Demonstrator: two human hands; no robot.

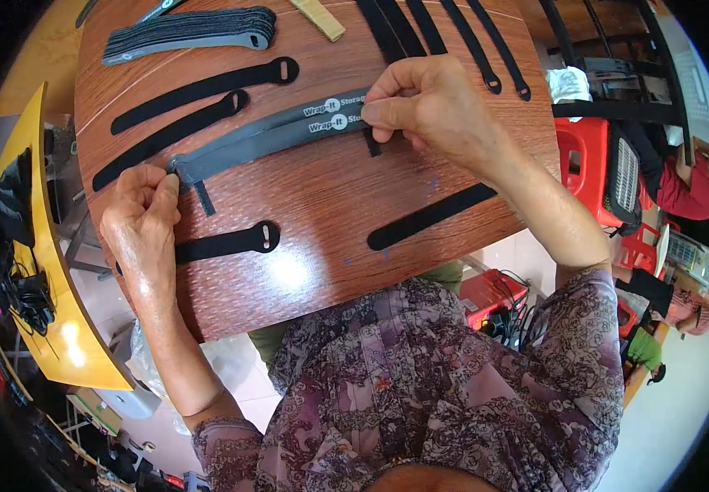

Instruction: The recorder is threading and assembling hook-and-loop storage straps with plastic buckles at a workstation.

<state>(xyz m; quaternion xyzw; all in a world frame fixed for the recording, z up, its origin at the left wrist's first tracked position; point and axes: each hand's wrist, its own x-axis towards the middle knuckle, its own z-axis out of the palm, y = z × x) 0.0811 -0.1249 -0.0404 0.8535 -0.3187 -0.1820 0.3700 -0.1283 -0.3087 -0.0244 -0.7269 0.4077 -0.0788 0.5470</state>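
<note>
Two grey hook-and-loop straps (260, 141) with white print lie side by side, stretched between my hands over the wooden table. My left hand (143, 217) pinches their left end between thumb and fingers. At the right end, my right hand (436, 107) grips them with thumb on top and fingers curled beneath, covering that end. A short dark strip (204, 199) sticks out below the straps near my left fingertips. Another short dark piece (373, 145) shows under my right fingers. Below my left hand lies a black strap (223, 244) with a slotted round end, partly covered by the hand.
Two black straps (199, 94) lie beyond my left hand, near a stack of grey straps (186, 37). More black straps (469, 41) lie at the far right, and one (428, 217) near the front edge. A yellowish strip (319, 18) is at the back. Red stools (581, 164) stand right.
</note>
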